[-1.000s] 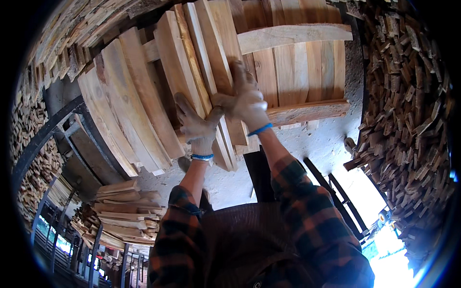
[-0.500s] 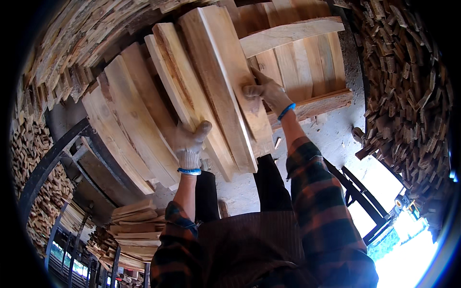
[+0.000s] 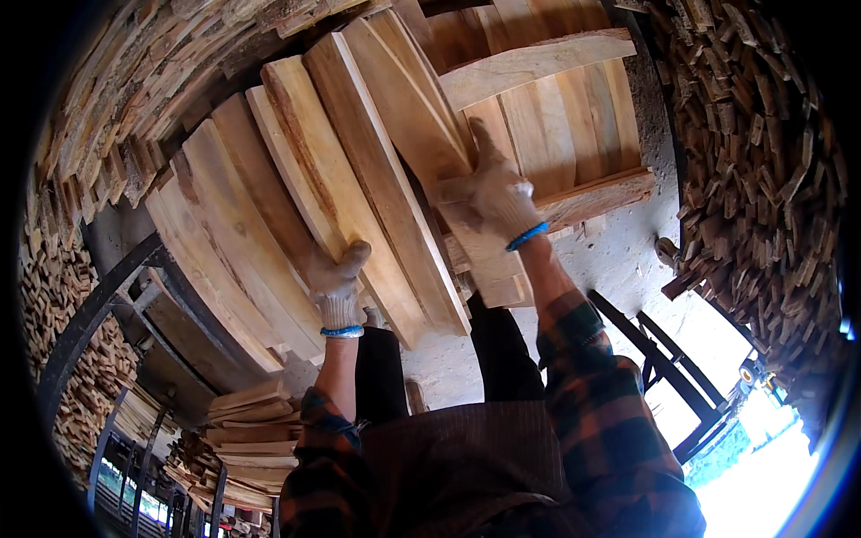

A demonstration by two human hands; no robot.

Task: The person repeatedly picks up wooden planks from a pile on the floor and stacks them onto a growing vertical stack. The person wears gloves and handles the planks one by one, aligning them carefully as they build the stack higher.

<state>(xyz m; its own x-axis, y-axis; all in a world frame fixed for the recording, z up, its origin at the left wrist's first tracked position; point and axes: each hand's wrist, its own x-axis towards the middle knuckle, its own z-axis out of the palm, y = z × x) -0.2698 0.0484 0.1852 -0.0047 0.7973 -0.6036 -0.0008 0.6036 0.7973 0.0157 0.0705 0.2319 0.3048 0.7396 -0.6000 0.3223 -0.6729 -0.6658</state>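
Both my hands wear pale knit work gloves with blue cuffs. My left hand [image 3: 335, 285] is closed on the outer edge of a rough-sawn board [image 3: 336, 170], its thumb on top and its other fingers hidden. A second board [image 3: 386, 184] lies tilted against that one on the right. Across a wider board [image 3: 408, 103] farther right, my right hand [image 3: 495, 193] grips with the thumb toward the left and a finger pointing away along the edge. Between the second and the wider board runs a dark gap.
More boards [image 3: 220, 215] lie side by side on the left. At the back right, a stack of planks [image 3: 538, 117] has a crosswise board [image 3: 538, 67] on top. Split wood is piled high on the right [image 3: 753, 179] and far left [image 3: 85, 350]. A dark metal frame [image 3: 99, 300] stands left.
The left and second boards have shifted left with my left hand. My right hand has turned over the wider board, which now stands apart from the second one.
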